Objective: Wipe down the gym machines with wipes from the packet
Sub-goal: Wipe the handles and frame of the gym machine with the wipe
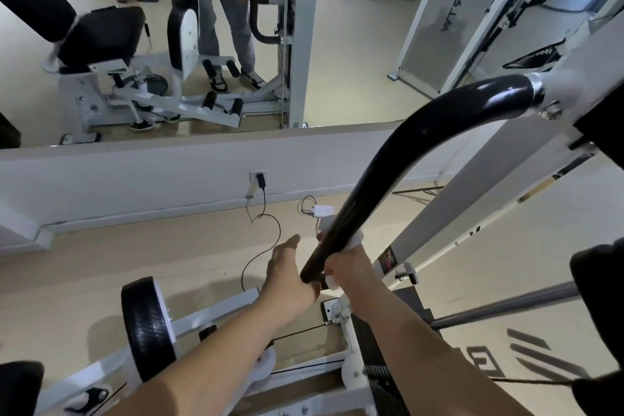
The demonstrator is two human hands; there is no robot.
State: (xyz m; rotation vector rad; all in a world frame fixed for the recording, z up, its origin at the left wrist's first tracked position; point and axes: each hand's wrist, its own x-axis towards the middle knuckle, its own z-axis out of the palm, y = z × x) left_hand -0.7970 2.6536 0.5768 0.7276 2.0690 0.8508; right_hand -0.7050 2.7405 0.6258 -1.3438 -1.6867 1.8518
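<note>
Two hands (290,277) on one handle (405,152)

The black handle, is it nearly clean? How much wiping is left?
Can't tell what is already clean; nothing looks wet. Right now the right hand wraps a white wipe around the lower end of the black handle, while the left hand is beside it, open. The handle's upper curve, the round pad and the white frame probably still wait.

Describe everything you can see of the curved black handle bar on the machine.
The handle bar is glossy black, padded-looking, and arcs from a silver collar on the white frame at upper right down to its lower end. The right hand wraps a white wipe around it there; the left hand touches the end, fingers open.
</note>
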